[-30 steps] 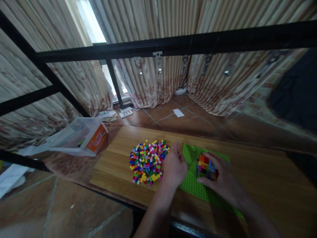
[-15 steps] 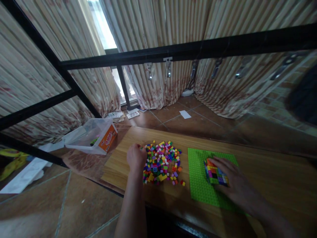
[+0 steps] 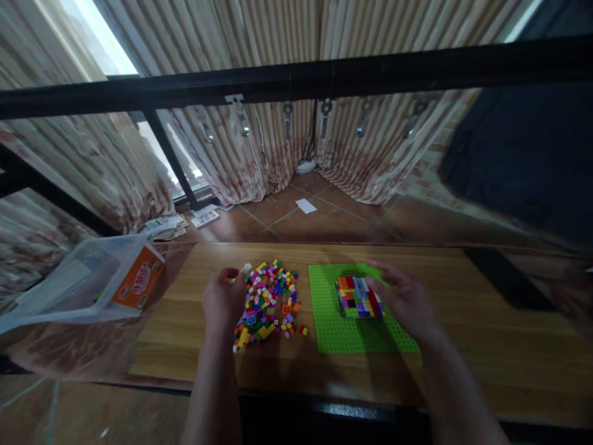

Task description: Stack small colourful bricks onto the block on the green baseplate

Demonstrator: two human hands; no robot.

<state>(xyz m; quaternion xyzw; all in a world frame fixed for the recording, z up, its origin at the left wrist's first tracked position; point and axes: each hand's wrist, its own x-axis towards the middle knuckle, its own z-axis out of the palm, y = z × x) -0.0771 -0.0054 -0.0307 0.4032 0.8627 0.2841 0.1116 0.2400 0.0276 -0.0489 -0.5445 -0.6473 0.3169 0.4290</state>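
My left hand (image 3: 223,303) is at the left edge of a pile of small colourful toy bricks (image 3: 271,296), its fingers curled together. A white brick (image 3: 247,267) shows by its fingertips; whether it is gripped cannot be made out. My right hand (image 3: 405,300) is over the right side of a green studded baseplate (image 3: 324,327), thumb and fingers apart. Just left of its fingers, a block built of multicoloured bricks (image 3: 354,296) sits on the baseplate. The fingertips are close to the block's right side; contact is unclear.
A wooden board (image 3: 171,334) bears the pile and baseplate. On the left stands a clear plastic box (image 3: 88,296) with an orange label. A dark flat object (image 3: 512,278) lies at right. A black metal bar (image 3: 278,89) with hanging clips crosses beyond the board.
The view has swung right, so things appear further left. My right hand has come off the brick block, uncovering more of it. My left hand stays by the pile.
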